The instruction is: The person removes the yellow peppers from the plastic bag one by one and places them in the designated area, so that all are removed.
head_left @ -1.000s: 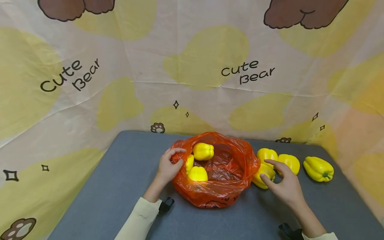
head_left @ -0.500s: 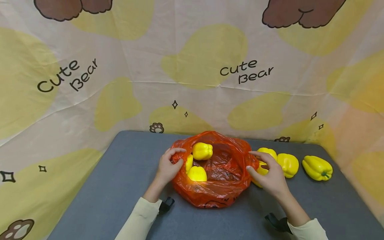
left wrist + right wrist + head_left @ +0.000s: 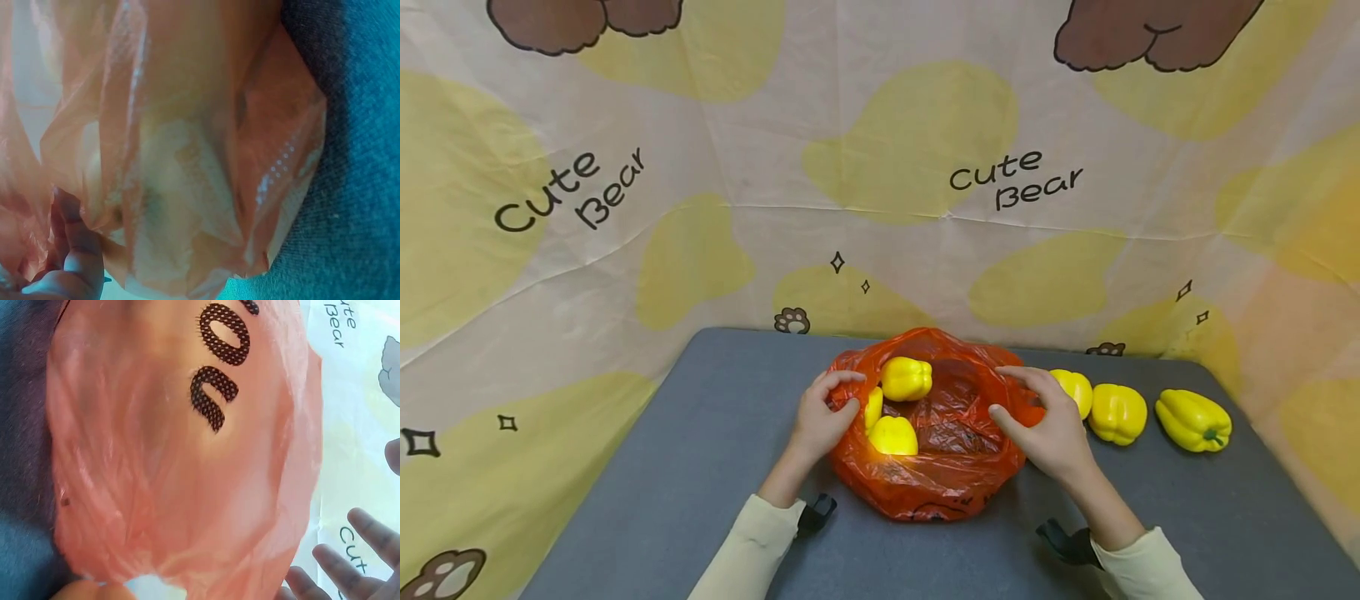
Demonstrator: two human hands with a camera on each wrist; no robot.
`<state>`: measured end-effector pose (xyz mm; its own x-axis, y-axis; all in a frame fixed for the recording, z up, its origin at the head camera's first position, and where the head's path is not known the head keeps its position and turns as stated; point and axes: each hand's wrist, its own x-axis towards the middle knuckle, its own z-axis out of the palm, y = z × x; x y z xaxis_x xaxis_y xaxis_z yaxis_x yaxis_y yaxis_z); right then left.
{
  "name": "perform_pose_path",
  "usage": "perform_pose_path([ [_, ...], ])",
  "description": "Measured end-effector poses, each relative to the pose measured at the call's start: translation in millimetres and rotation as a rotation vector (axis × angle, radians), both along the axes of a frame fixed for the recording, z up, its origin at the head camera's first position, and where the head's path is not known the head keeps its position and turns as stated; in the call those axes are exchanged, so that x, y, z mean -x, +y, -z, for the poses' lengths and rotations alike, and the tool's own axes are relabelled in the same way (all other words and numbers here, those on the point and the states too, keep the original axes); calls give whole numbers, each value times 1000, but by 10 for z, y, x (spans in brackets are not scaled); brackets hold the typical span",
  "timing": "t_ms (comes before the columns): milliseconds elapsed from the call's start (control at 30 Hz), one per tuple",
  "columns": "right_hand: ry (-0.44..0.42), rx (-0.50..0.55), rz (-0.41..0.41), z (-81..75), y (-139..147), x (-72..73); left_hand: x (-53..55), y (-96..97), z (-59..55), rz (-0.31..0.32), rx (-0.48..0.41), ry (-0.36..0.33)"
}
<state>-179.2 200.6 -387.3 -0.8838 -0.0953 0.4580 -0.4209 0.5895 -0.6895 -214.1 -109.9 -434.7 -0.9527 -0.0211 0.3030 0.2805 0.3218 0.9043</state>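
Observation:
A red plastic bag (image 3: 925,492) stands with its mouth spread wide on the grey table. Inside it, on the left, are yellow bell peppers: one at the back (image 3: 906,379), one in front (image 3: 893,436), and one partly hidden at the side (image 3: 873,408). My left hand (image 3: 820,421) grips the bag's left rim; in the left wrist view its fingers (image 3: 75,250) lie against the thin plastic. My right hand (image 3: 1052,425) is at the bag's right rim, thumb and fingers apart, nothing seen between them. In the right wrist view its fingers (image 3: 369,544) are spread beside the bag.
Right of the bag lie more yellow bell peppers: one partly behind my right hand (image 3: 1075,392), one beside it (image 3: 1118,414), and one farther right (image 3: 1193,421). A printed cloth (image 3: 880,167) hangs behind the table (image 3: 700,467).
My right hand has moved left from above the loose peppers to the bag's right rim, now hiding the nearest pepper. My left hand has stayed at the left rim.

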Motion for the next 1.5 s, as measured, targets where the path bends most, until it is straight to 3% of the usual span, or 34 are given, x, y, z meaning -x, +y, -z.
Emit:
perform_pose_path([
  [400, -12, 29, -71, 24, -207, 28, 9, 9, 10, -4, 19, 9],
  [700, -93, 19, -120, 69, -395, 91, 14, 24, 8, -16, 31, 8],
  [933, -142, -5, -172, 122, -527, 166, -185, 102, -326, -2, 45, -1],
  [1000, -163, 3, -186, 138, -567, 180, -208, 111, -365, -2, 48, -8],
  [1233, -240, 30, -241, 213, -721, 216, -10, 33, -14, -12, 33, 10],
  [1500, -313, 12, -291, 337, -849, 215, -2, 4, 23, 6, 31, 46],
])
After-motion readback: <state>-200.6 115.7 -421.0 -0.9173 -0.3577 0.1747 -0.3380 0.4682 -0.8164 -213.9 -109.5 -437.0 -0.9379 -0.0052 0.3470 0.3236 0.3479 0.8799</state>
